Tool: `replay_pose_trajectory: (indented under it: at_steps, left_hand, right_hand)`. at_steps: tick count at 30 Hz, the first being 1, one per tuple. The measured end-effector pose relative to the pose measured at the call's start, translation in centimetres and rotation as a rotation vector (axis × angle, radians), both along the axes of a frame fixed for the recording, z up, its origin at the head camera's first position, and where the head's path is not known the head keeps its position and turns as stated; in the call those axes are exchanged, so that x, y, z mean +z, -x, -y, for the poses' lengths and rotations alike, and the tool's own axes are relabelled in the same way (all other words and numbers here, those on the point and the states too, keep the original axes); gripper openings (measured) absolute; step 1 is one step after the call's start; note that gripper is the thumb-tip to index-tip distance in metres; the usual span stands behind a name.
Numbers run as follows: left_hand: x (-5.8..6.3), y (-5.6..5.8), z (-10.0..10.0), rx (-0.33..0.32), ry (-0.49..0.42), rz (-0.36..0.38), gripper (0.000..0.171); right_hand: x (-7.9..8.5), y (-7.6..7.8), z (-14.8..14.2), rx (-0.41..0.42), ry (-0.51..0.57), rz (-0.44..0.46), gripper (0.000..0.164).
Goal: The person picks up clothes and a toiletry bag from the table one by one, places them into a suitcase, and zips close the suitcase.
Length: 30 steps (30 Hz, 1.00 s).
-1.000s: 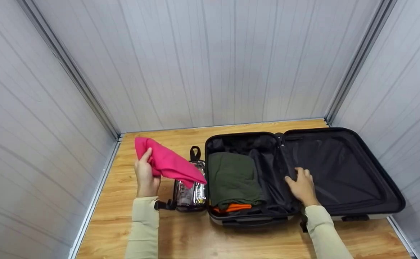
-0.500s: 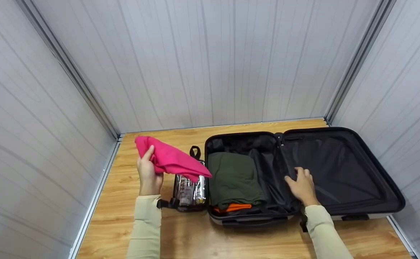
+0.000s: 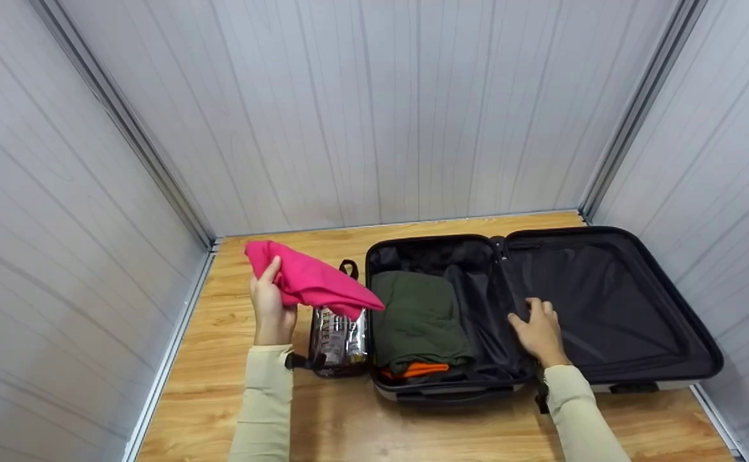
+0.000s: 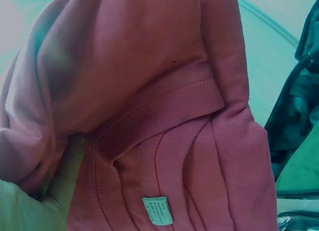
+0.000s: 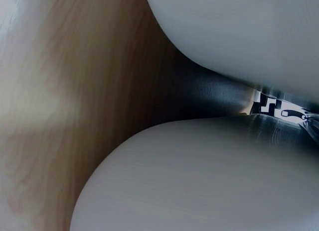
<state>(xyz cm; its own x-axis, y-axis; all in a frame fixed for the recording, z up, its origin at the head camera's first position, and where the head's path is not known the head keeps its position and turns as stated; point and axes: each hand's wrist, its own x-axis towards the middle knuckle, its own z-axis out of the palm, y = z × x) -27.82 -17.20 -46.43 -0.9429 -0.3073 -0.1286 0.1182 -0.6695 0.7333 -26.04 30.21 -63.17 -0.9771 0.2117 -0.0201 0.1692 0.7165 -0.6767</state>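
In the head view my left hand (image 3: 274, 309) holds a pink shirt (image 3: 316, 282) in the air, thumb on top. It hangs over the toiletry bag and its tip reaches the suitcase's left rim. The left wrist view shows the shirt (image 4: 149, 57) up close, with a ribbed band and a small white label (image 4: 157, 211). My right hand (image 3: 541, 333) rests on the middle edge of the open suitcase (image 3: 605, 308), thumb and fingers apart. A folded dark green garment (image 3: 416, 314) lies in the left half, with an orange cloth (image 3: 418, 369) showing at its front.
A clear toiletry bag (image 3: 332, 343) with black straps stands against the suitcase's left side. The wooden floor (image 3: 207, 385) meets pale walls (image 3: 380, 115) on three sides. The right wrist view shows the suitcase's pale outer shells (image 5: 189, 176) and floor between them.
My left hand has moved slightly right and up with the pink shirt, whose tip now reaches over the suitcase's left rim. My right hand has stayed in place.
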Motion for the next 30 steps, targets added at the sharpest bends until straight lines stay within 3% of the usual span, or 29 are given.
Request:
replay_pose_trajectory:
  at_steps: [30]
  left_hand:
    - [1.2, 0.9, -3.1, -0.004, 0.037, -0.015, 0.017]
  right_hand:
    - [0.0, 0.1, 0.0, -0.005, -0.01, -0.009, 0.064]
